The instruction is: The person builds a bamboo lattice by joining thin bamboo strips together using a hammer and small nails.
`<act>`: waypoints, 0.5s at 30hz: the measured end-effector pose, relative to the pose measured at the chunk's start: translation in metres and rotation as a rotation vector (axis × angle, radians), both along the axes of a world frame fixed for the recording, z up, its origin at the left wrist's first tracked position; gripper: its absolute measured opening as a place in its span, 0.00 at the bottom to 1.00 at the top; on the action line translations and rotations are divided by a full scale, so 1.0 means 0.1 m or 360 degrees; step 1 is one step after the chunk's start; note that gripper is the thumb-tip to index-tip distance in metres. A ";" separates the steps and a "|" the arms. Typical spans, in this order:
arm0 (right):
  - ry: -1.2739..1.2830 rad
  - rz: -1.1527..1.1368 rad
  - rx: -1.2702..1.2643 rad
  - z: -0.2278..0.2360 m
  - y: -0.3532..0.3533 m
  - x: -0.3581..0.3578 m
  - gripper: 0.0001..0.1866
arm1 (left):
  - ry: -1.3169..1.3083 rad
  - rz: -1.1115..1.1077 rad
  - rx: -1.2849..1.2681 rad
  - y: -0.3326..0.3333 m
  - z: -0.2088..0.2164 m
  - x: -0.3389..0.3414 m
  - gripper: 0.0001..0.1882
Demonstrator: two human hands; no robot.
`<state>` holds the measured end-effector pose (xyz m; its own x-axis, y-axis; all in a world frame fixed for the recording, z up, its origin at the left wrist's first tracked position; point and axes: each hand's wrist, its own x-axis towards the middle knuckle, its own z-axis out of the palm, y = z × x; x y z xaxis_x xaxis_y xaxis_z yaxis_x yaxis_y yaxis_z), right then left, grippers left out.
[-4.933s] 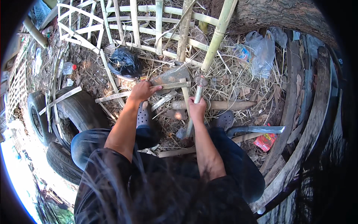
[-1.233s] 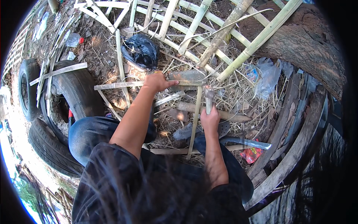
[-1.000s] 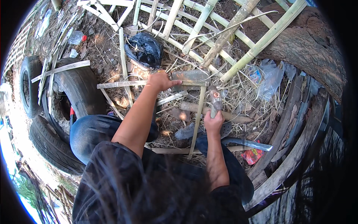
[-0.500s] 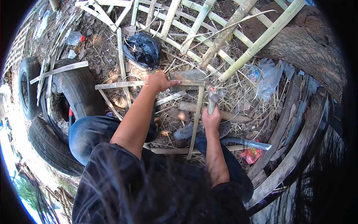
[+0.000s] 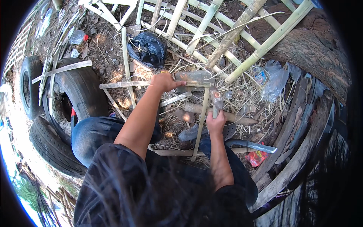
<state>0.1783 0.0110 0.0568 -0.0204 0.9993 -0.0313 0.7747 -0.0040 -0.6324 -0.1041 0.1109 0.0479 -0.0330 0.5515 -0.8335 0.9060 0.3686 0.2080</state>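
First, check the horizontal bamboo slat (image 5: 124, 84): its free end extends left of the left hand (image 5: 163, 82) and may lever upward if the opposite end is struck. The left hand is closed over this slat, thumb pointing along it to the right, above a flat grey plate (image 5: 196, 76); a slack grip may let the slat skid. Right of the left hand, the slat's end meets the second slat (image 5: 201, 123), which runs down between both hands; poor alignment at this corner may split either piece. Just beside the corner, ahead of the right hand, is the head of the hammer (image 5: 216, 97); a glancing blow may deflect toward the left thumb. The right hand (image 5: 216, 122) is wrapped around the handle close to the head, which may restrict the swing. Below and right of it lies a bare machete blade (image 5: 253, 145); a careless reach may cause a cut.
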 end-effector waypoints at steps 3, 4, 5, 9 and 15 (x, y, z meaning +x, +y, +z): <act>0.0106 0.0053 0.0218 -0.03 -0.04 0.07 0.06 | 0.0028 -0.0032 -0.0027 -0.06 -0.09 0.05 0.53; 0.0134 0.0079 0.0240 0.02 -0.01 0.07 0.05 | 0.0025 -0.0032 -0.0033 -0.06 -0.10 0.03 0.53; 0.0171 0.0014 0.0268 0.09 0.01 -0.01 0.05 | 0.0024 -0.0022 -0.0046 -0.07 -0.11 0.00 0.53; 0.0197 -0.0023 0.0175 -0.09 -0.04 0.06 0.07 | -0.0042 0.0000 -0.0113 0.01 -0.08 0.00 0.53; 0.0138 -0.0066 0.0109 -0.07 -0.09 0.02 0.14 | -0.0082 0.0007 -0.0134 -0.01 -0.15 -0.01 0.55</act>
<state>0.1800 0.0018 0.0500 0.0216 0.9991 0.0372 0.7169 0.0104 -0.6971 -0.1052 0.1095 0.0329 0.0088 0.4791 -0.8777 0.8934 0.3906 0.2222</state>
